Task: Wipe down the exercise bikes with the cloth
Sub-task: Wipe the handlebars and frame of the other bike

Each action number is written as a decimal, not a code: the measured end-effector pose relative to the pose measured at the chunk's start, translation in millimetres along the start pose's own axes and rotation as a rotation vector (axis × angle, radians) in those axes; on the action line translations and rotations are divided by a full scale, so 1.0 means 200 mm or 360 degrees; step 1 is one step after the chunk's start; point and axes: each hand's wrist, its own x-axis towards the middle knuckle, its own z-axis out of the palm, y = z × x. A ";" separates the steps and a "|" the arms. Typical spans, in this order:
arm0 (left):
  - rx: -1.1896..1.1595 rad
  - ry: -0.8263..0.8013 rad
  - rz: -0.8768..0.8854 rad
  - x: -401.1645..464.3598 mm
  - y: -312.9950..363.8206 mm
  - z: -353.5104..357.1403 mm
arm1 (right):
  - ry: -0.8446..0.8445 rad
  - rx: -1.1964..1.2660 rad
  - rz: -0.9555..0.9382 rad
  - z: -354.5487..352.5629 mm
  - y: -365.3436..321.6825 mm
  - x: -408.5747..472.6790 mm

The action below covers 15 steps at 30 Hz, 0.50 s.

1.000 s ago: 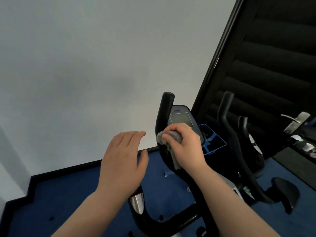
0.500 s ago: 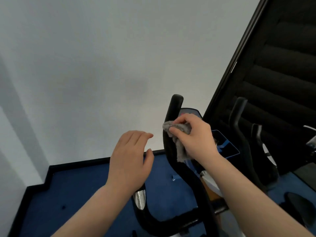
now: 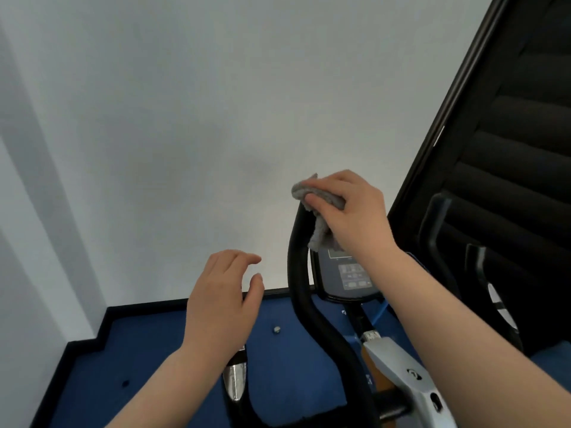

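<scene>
So the grey cloth (image 3: pixel 318 211) is gripped in the right hand (image 3: pixel 352 211) and pressed over the top of the bike's black handlebar (image 3: pixel 304 291) (console (image 3: pixel 346 276) just beside it). Nothing is held by the left hand (image 3: pixel 221 304), fingers loosely spread above the blue floor (image 3: pixel 148 350).

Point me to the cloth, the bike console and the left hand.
cloth (image 3: pixel 318 233): head view, on the hanging fold below the right hand.
bike console (image 3: pixel 352 276): head view, on the button panel.
left hand (image 3: pixel 219 304): head view, on the back of the hand.
</scene>
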 end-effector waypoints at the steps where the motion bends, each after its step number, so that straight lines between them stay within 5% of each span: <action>1: 0.0001 -0.0004 0.0002 0.00 0.00 0.00 | 0.0063 0.0064 0.0028 -0.01 0.02 -0.03; 9: -0.0005 0.0049 0.0011 0.00 -0.01 0.01 | 0.0535 0.0805 0.0412 0.09 0.02 -0.11; 15: 0.0016 0.0075 -0.0015 0.00 0.00 0.03 | 0.0328 0.0396 0.0567 0.16 0.14 -0.34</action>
